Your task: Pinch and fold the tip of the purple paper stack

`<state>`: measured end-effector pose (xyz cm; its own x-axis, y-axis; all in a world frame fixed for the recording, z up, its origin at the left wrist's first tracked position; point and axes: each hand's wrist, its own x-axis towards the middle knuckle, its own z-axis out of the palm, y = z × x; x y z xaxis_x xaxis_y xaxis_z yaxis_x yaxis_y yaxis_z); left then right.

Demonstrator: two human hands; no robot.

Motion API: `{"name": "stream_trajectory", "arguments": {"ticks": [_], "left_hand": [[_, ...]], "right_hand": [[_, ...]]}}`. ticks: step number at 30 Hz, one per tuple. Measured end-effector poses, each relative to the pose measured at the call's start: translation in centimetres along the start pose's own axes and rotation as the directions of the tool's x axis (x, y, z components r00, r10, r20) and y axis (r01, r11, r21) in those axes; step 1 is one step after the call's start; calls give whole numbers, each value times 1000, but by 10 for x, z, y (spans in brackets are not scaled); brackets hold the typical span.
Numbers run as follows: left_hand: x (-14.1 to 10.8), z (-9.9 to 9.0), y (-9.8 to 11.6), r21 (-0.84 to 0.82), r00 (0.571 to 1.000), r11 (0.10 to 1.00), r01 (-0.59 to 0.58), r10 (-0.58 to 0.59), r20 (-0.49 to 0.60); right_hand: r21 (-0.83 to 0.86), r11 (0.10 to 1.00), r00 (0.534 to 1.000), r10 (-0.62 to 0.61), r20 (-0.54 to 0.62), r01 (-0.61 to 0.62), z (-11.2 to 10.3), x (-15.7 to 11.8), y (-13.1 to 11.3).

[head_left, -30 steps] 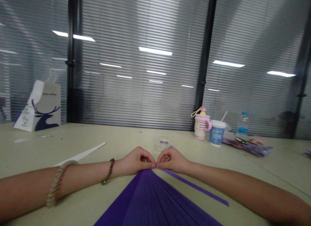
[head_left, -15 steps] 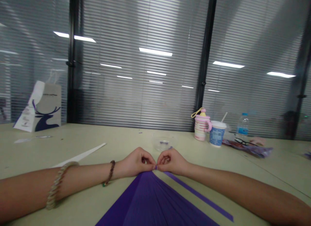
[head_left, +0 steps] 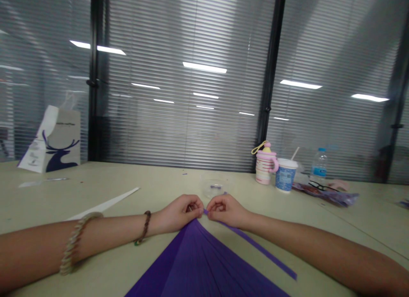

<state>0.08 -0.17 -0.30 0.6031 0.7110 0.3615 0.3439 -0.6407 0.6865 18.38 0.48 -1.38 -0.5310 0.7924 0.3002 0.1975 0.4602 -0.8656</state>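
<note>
A bundle of many thin purple paper strips (head_left: 204, 263) fans out toward me across the table. My left hand (head_left: 183, 211) is closed at the far end of the fan, thumb and fingers pinched together. Close beside it, my right hand (head_left: 226, 210) pinches a single purple paper strip (head_left: 262, 248). A short piece of purple shows in the small gap between the two pinches. From beneath my right hand the strip trails toward the lower right. What exactly lies between my left fingertips is mostly hidden.
Behind my hands stands a clear plastic bowl (head_left: 213, 187). A white paper strip (head_left: 110, 203) lies left of my hands. A paper bag (head_left: 62, 139) stands far left. At right are a pink cup (head_left: 264, 167), a blue paper cup (head_left: 285, 175), a water bottle (head_left: 318, 165) and glasses (head_left: 321, 186).
Both hands have risen slightly, and the purple piece between them shows more. The trailing strip's free end has shifted up and left. The fan's tip has lifted a little.
</note>
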Motion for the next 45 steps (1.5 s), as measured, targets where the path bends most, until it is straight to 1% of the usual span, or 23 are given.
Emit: {"name": "stream_trajectory", "arguments": {"ticks": [3, 5, 9, 15, 21, 24, 31, 36, 40, 45], "left_hand": [[1, 0, -3, -41, 999, 999, 5, -7, -45], [1, 0, -3, -56, 998, 998, 1, -4, -55], [0, -1, -2, -35, 999, 999, -5, 4, -38], [0, -1, -1, -19, 998, 998, 56, -56, -15], [0, -1, -3, -36, 998, 997, 63, -64, -28], [0, -1, -4, -57, 998, 997, 60, -61, -17], [1, 0, -5, -166, 995, 981, 101, -103, -6], [1, 0, -5, -104, 995, 989, 102, -103, -1], [1, 0, -8, -78, 997, 994, 81, -81, -1], [0, 0, -9, -20, 999, 999, 38, -38, -9]], "right_hand": [[10, 1000, 1000, 7, -6, -7, 0, 1, 2], [13, 1000, 1000, 7, -5, -6, 0, 1, 3], [13, 1000, 1000, -3, 12, 3, -1, 1, 4], [21, 1000, 1000, -16, 26, 15, 0, 1, 3], [10, 1000, 999, 28, -16, -28, 0, 1, 2], [4, 999, 999, 35, -19, -35, 0, 1, 3], [-6, 1000, 1000, 18, -19, -18, 0, 1, 3], [-23, 1000, 1000, 18, -16, -18, 1, 1, 2], [-34, 999, 1000, 12, -27, -13, 1, 2, 3], [-16, 1000, 1000, 0, -7, 0, 2, 2, 4]]}}
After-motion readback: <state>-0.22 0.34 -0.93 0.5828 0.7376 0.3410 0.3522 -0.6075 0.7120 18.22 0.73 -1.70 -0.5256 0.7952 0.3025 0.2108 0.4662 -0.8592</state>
